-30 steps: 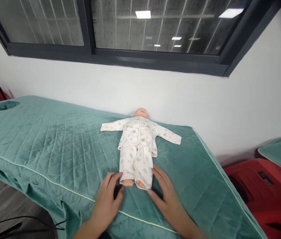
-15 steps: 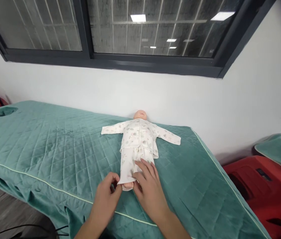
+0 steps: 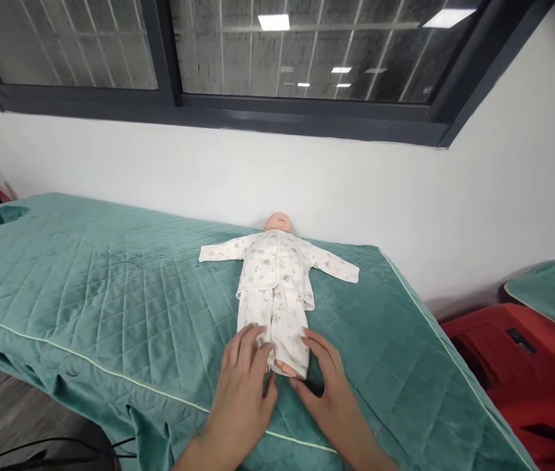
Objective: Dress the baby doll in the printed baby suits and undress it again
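A baby doll (image 3: 278, 222) lies on its back, head toward the wall, in a white patterned top (image 3: 277, 265) with both sleeves stretched out sideways. Matching trousers (image 3: 287, 320) cover its legs, and the toes of one foot (image 3: 286, 368) peek from the right-hand cuff. My left hand (image 3: 243, 379) rests over the lower left trouser leg, fingers extended and thumb apart, hiding that cuff. Beside the right-hand leg is my right hand (image 3: 329, 386). Its fingers touch the outer side of the fabric and its thumb is near the cuff, with a gap between them.
The doll lies on a bed with a green quilted cover (image 3: 125, 281), which has a face hole (image 3: 0, 216) at the far left. A white wall (image 3: 356, 190) and a dark-framed window (image 3: 302, 121) stand behind. Red plastic furniture (image 3: 513, 373) is at the right.
My left hand has let go of the left cuff's edge and moved onto that leg. My right hand has shifted right to the outer side of the other leg, uncovering its toes.
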Demonstrator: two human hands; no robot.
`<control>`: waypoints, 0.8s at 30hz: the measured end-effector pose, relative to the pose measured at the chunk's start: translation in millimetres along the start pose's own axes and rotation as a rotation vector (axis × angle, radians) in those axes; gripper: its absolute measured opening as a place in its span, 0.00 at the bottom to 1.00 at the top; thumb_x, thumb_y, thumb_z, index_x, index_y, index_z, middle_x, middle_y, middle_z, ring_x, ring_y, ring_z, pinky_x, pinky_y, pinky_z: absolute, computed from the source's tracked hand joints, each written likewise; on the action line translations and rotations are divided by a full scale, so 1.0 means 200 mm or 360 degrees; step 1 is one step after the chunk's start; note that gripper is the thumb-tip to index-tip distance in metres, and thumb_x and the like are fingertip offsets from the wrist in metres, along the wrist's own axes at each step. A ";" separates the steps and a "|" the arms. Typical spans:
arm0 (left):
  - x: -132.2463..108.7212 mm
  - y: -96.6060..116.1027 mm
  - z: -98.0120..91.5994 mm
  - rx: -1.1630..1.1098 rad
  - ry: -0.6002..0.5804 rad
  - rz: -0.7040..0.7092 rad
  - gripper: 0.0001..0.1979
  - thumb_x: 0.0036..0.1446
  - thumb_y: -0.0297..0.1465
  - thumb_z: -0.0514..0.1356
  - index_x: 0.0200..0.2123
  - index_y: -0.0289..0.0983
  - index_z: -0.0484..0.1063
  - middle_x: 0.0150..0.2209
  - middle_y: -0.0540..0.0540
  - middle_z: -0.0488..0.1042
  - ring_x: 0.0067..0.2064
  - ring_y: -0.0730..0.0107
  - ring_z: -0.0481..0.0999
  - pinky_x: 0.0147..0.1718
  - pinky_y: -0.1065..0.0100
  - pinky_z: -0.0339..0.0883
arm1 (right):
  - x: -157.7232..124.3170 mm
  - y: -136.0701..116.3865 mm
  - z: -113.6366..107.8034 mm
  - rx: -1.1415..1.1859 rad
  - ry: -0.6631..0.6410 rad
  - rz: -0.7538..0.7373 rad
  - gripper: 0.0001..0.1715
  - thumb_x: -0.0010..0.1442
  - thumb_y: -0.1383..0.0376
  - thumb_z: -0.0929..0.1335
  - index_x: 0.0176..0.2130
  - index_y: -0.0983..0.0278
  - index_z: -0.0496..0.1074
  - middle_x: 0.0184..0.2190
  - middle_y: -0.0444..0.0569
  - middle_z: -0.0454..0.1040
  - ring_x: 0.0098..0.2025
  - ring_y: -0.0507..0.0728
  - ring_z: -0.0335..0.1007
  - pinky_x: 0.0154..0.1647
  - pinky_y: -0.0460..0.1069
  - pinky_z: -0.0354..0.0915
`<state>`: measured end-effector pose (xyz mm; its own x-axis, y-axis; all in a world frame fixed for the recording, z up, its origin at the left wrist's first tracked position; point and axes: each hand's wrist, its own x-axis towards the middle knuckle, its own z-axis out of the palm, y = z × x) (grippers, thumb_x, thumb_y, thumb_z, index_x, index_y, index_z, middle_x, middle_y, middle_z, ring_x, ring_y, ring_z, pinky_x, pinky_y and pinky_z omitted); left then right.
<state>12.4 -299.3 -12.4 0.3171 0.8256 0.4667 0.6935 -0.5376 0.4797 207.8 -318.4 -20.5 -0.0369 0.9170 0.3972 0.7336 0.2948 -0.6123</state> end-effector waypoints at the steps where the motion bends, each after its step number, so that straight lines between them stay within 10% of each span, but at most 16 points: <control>1: 0.02 0.01 0.01 0.0066 -0.0019 0.0039 0.21 0.55 0.22 0.55 0.51 0.42 0.67 0.61 0.39 0.62 0.65 0.49 0.58 0.60 0.44 0.61 | -0.01 0.01 0.00 -0.0004 0.0013 0.0026 0.25 0.61 0.63 0.68 0.56 0.57 0.63 0.57 0.53 0.65 0.59 0.63 0.64 0.56 0.59 0.69; 10: 0.09 0.02 0.03 0.0152 0.0009 0.0105 0.08 0.58 0.22 0.54 0.39 0.38 0.69 0.55 0.39 0.67 0.62 0.51 0.61 0.58 0.44 0.62 | 0.02 -0.02 0.00 0.0044 -0.0056 0.0151 0.04 0.65 0.67 0.62 0.37 0.60 0.66 0.33 0.46 0.69 0.35 0.55 0.69 0.37 0.49 0.69; 24: -0.23 -0.10 0.01 0.0017 0.0247 0.0087 0.20 0.59 0.21 0.55 0.54 0.40 0.67 0.60 0.39 0.66 0.62 0.60 0.66 0.57 0.59 0.69 | -0.07 0.02 -0.14 -0.0472 -0.0172 -0.0487 0.13 0.65 0.66 0.65 0.50 0.59 0.67 0.44 0.50 0.75 0.44 0.56 0.75 0.44 0.50 0.73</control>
<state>-15.3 -326.2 -45.0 0.2513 0.7584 0.6014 0.6851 -0.5783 0.4430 230.0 -336.8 -9.0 -0.3422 0.8267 0.4466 0.8403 0.4819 -0.2483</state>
